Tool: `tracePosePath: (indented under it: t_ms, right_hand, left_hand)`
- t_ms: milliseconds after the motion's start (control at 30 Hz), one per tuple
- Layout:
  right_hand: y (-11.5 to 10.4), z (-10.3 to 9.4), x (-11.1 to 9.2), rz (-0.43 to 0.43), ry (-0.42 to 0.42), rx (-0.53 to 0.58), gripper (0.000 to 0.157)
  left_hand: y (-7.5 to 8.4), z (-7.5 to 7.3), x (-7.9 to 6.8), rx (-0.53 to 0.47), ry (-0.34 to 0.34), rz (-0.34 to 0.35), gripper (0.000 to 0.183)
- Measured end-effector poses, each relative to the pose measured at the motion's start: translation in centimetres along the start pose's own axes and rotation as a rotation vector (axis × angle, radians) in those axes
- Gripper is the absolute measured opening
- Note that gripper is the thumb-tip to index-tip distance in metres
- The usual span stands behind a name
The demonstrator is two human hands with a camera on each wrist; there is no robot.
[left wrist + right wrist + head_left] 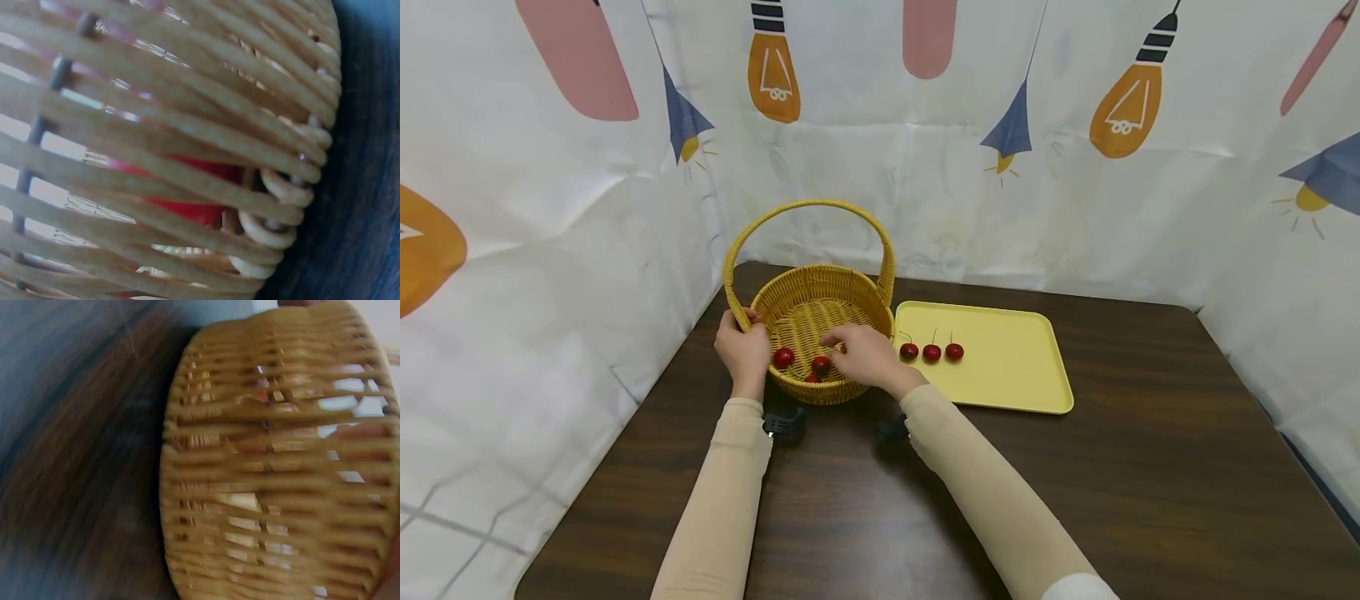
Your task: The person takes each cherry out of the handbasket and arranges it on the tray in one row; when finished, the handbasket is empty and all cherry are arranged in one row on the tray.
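I see the left hand [745, 354] closed round the left foot of the handle [887, 258] on the basket [816, 282]. The right hand [867, 354] is over the basket's near right side, fingers bent; I cannot tell whether they pinch anything. Red cherries [783, 358] lie inside, near side; three stemmed cherries [932, 353] sit on the yellow tray [1015, 367], right on the worktop [1165, 450].

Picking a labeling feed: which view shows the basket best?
Head: the basket shows its handle and inside, partly covered by the left hand and right hand. Left wrist shows only close-up woven wall; right wrist, a blurred outer side.
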State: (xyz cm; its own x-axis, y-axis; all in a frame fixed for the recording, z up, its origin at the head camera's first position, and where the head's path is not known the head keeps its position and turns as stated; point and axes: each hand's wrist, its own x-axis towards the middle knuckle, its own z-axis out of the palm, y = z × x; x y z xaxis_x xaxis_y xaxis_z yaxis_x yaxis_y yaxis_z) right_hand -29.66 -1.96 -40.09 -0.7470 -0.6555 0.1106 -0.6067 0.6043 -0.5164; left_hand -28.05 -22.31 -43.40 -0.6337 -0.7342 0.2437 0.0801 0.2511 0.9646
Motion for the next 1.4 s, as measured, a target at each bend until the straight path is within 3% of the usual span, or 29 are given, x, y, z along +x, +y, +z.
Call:
tracePosePath:
  t_ms: [133, 400, 533, 633, 833, 1133, 1400]
  right_hand:
    - [-0.5, 0.2, 0.6, 0.033, -0.066, -0.067, 0.035]
    - [-0.5, -0.1, 1.2, 0.029, -0.187, -0.066, 0.051]
    - [-0.7, -0.1, 1.5, -0.013, -0.265, -0.051, 0.051]
    - [-0.8, -0.1, 1.7, -0.04, -0.306, -0.076, 0.043]
    - [-1.0, 0.1, 1.9, -0.042, -0.314, -0.145, 0.027]
    - [-1.2, 0.2, 2.1, -0.003, -0.389, -0.127, 0.026]
    - [-1.1, 0.1, 2.4, 0.035, -0.364, -0.067, 0.026]
  left_hand:
    - [0.1, 0.1, 0.1, -0.013, 0.002, 0.002, 0.013]
    - [0.0, 0.2, 0.1, -0.003, 0.002, -0.003, 0.013]
    - [0.0, 0.1, 0.0, 0.007, 0.011, -0.007, 0.013]
    - [0.1, 0.0, 0.0, 0.012, 0.01, -0.012, 0.013]
    - [0.2, 0.0, 0.0, -0.008, -0.001, -0.015, 0.013]
    - [-0.2, -0.1, 0.0, -0.006, 0.012, -0.016, 0.013]
    - [-0.1, 0.1, 0.2, 0.011, 0.012, -0.002, 0.009]
